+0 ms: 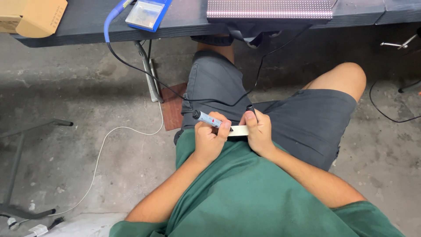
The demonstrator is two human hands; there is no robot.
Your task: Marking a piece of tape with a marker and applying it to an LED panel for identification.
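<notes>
Grey concrete floor (109,171), stained and cracked, beneath a dark desk (83,26) running along the top of the view.

Item 1: left hand (210,139), over the lap, grip pressed together around a blue pen-shaped tool (208,118); the tool's dark end points up-left, and its other end is hidden under the fingers.

Item 2: right hand (258,131), just beside the left, grip pinching a pale flat strip (239,131) that lies across between both hands; the thumb also presses on a thin black cable end (250,108). Strip rests over the thigh, above the hem of a green shirt (245,193).

Item 3: black cable (131,66), running from a blue handle (112,19) at the desk edge, down in a loop across dark grey shorts (307,118) to the right hand.

Item 4: cardboard box (33,15), tan, on the desk's left end.

Item 5: blue-framed flat tray (147,13), on the desk, beside the blue handle.

Item 6: LED panel (269,8), a grid of small dots, on the desk above the knees.

Item 7: white cable (98,158), trailing over the floor at left.

Item 8: reddish floor tile piece (173,107), beside the left thigh.

Item 9: metal desk leg (149,72), slanted, near the tile.
</notes>
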